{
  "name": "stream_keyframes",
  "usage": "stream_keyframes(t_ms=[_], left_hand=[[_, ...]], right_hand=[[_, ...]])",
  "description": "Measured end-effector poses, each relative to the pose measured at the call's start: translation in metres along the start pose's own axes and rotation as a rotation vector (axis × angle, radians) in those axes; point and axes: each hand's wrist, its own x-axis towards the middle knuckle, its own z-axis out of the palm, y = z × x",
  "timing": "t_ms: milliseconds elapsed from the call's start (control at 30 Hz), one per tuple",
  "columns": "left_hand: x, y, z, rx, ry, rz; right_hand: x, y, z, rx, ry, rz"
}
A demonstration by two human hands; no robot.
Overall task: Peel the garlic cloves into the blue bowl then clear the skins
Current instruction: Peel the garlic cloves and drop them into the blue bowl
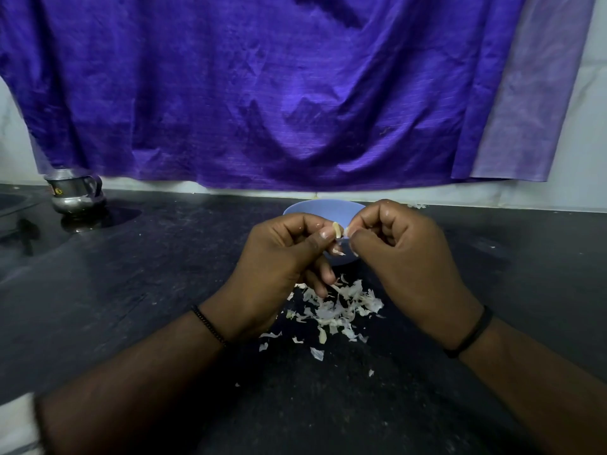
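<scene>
Black stone is forming the counter (131,290), and a person is standing at it with both forearms reaching in from 6 o'clock. The left hand (279,257) is pinching a pale garlic clove (337,230) between thumb and forefinger, with the remaining fingers curling under the palm. The right hand (404,254) is meeting it from 3 o'clock; its grip is pressing thumb and forefinger together on the clove's right end, though whether it is catching skin or flesh cannot be told. Both hands are hovering above the counter, directly in front of the blue bowl (305,207).

The bowl is sitting at 12 o'clock from the hands, close to the back wall, and the hands are hiding most of it; its contents cannot be seen. Just beyond the bowl, a purple cloth (262,93) is hanging down over the wall.

Garlic skins (338,307) are lying loose on the counter at 6 o'clock from the bowl, between the two wrists, with a few stray flakes scattering further toward the person. A dark band is circling each wrist. A steel pot (74,192) is standing at 10 o'clock, well apart from the work area, beside the wall.
</scene>
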Motion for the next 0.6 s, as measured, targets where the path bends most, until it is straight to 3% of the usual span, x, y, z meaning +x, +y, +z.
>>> stream_keyframes(t_ms=[300,467,600], left_hand=[[-0.0005,0.0010,-0.0031,0.084,0.125,0.057],[-0.0023,0.0016,-0.0021,0.340,0.088,0.151],[-0.0027,0.0015,-0.0042,0.519,0.149,0.257]], right_hand=[[-0.0008,0.0047,0.0017,-0.038,-0.005,-0.029],[-0.0004,0.0038,0.0006,-0.076,0.012,-0.061],[-0.0015,0.0023,0.0022,-0.097,0.033,-0.085]])
